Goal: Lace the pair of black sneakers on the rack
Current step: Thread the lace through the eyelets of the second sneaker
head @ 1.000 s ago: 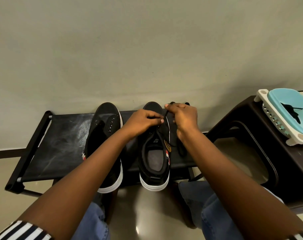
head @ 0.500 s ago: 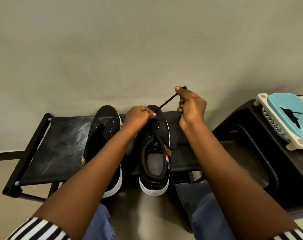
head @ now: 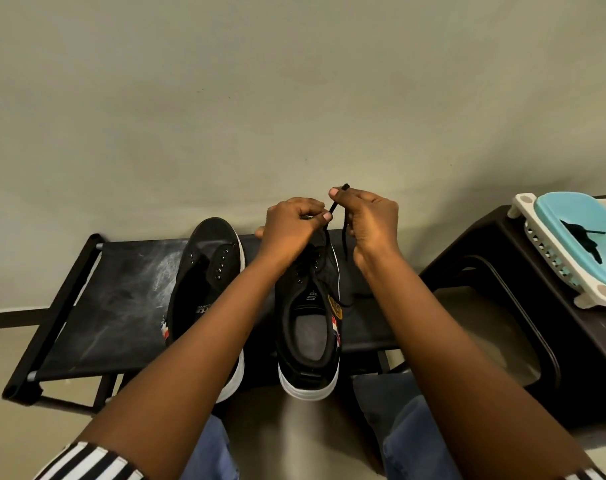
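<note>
black fabric rack (head: 121, 306) by wall: our left hand (head: 291, 225) and right hand (head: 372, 221) each pinch the black shoelace (head: 343, 233) above the right sneaker (head: 308, 323); left sneaker (head: 204, 271) unlaced.

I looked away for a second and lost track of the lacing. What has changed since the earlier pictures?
The right hand pulled the black lace up and away from the right sneaker, then eased back toward the left hand; both pinch the lace now. The left sneaker, unlaced, and the rack stayed put.
</note>
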